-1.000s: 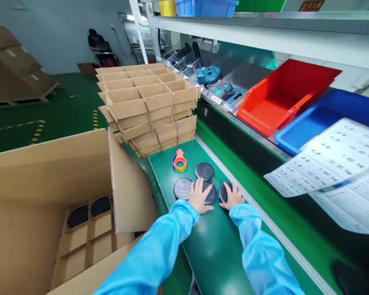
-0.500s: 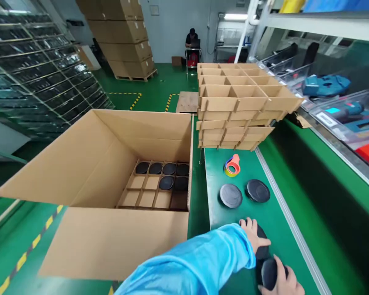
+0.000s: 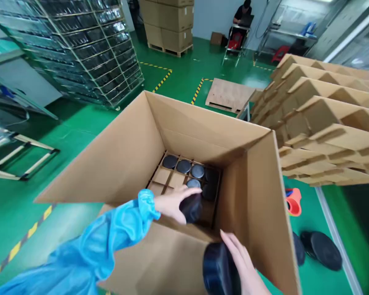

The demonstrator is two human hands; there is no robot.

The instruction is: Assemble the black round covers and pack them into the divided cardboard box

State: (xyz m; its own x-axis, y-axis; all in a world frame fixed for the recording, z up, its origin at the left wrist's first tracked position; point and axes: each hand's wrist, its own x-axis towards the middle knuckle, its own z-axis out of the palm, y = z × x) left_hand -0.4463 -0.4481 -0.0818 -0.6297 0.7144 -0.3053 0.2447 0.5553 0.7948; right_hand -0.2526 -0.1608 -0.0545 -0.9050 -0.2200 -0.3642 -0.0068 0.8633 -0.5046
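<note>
Inside the open cardboard box (image 3: 129, 155), my left hand (image 3: 171, 203), in a blue sleeve, grips a round black part (image 3: 190, 207) above the divider cells. My right hand (image 3: 244, 262) is wrapped round another thick black round part (image 3: 219, 268), tilted on edge, over the box's near right side. What these parts are exactly, I cannot make out. Several like them, among them a black disc (image 3: 183, 166), sit in the cells of the cardboard divider (image 3: 176, 179) at the box's bottom. Cells at the left show bare cardboard.
Cardboard dividers (image 3: 322, 123) are stacked at the right on a green bench. There lie an orange tape dispenser (image 3: 294, 202) and more black round parts (image 3: 326, 250). Behind are a wooden pallet (image 3: 229, 95), a wire rack (image 3: 89, 53) and a seated person (image 3: 242, 14).
Both hands have moved left from the bench to the box, each now carrying a black round part. The view has swung, bringing the box nearer the middle.
</note>
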